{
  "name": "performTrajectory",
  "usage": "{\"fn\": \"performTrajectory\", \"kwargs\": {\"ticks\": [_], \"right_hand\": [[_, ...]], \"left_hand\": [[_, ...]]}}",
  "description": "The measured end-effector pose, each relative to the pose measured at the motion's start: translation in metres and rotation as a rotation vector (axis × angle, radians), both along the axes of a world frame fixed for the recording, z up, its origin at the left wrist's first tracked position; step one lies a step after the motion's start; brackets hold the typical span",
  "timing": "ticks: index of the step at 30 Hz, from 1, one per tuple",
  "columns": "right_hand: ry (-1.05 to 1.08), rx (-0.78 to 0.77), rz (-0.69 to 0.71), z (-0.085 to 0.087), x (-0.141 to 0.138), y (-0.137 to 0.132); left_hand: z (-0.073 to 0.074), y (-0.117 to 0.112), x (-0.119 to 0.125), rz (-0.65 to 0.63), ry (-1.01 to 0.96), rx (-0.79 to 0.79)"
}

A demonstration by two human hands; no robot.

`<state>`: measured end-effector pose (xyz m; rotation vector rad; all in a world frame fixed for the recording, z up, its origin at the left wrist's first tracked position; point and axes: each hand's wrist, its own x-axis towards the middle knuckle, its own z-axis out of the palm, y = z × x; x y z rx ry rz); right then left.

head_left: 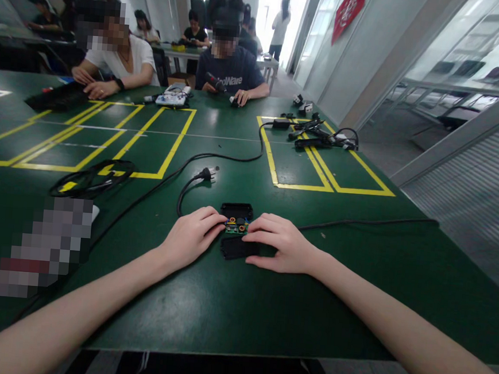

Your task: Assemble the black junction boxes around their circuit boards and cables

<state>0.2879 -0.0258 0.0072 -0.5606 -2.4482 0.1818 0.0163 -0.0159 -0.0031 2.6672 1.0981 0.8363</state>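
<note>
A small green circuit board (237, 228) with copper coils lies between two black plastic case halves. The far case half (236, 209) is behind the board, and the near case half (236, 249) is in front of it. My left hand (191, 234) pinches the board's left end, where thin wires show. At the right end, the fingers of my right hand (283, 244) grip the board's edge, while the thumb rests low by the near case half. Part of that half is hidden under my right fingers. A black power plug (206, 175) on a short cord lies beyond my left hand.
A long black cable (191, 159) crosses the green table (170, 313) to an adapter (280, 123). On the left lies a coiled cable (92, 177) by a blurred-out object (41, 251). Tangled adapters (318, 137) sit far right. Two people work across the table.
</note>
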Motion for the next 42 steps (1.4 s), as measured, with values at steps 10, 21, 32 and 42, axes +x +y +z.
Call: {"fn": "performTrajectory", "kwargs": {"ticks": [10,21,32,42], "right_hand": [[0.019,-0.197,-0.211,0.001,0.012,0.005],[-0.042,-0.211,-0.198,-0.003,0.014,0.007],[0.021,-0.149,-0.287,-0.002,0.014,0.009],[0.008,-0.119,-0.071,0.006,0.019,0.002]], "left_hand": [[0.003,-0.004,-0.001,-0.010,-0.023,0.044],[0.001,-0.001,0.000,-0.042,-0.068,0.014],[0.008,-0.002,0.000,-0.024,-0.093,0.046],[0.017,-0.011,-0.008,-0.245,-0.123,-0.219]]}}
